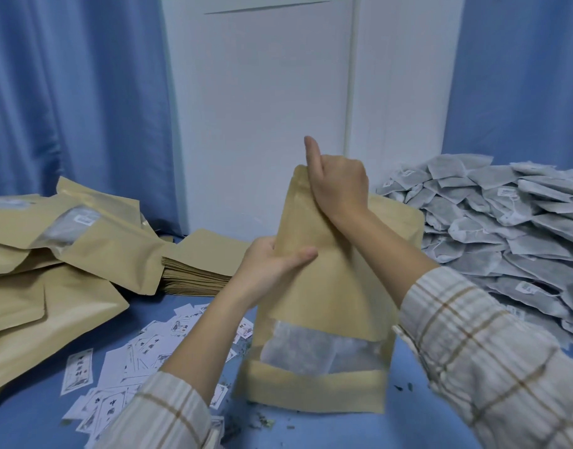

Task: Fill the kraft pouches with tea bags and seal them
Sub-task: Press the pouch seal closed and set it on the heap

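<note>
While I was watching the head cam feed, this is what I logged:

Pouch in hand: one kraft pouch [324, 286], standing upright on the blue table [359, 429] at centre, window facing me. I could see at least two tea bags through the window, couldn't count more.

Left hand [272, 264]: gripped the pouch's left edge about halfway up, thumb across the front, fingers wrapped behind.

Right hand [338, 184]: curled over the pouch's top edge, pinching it near the left corner, thumb sticking straight up. It hid the top strip, so I couldn't tell if the seal was closed.

Filled pouches [68, 241]: a loose heap on the left, maybe four or five overlapping; exact count was hard. One showed a tea bag through its window.

Empty pouch stack [197, 270]: one flat stack behind the left hand, just beside the heap. Way too many thin layers to count.

Loose tea bags [492, 228]: one big pile on the right, dozens, grey-white with small tags. Another kraft pouch edge [405, 222] poked out behind the held one, in front of that pile.

Paper labels [139, 354]: scattered white slips under my left forearm, a couple dozen roughly, partly hidden by the plaid sleeve [168, 413].

Crumbs: some tea bits [262, 422] on the table near the pouch base.

Background: blue curtains [74, 92] either side of a white door [262, 108].
</note>
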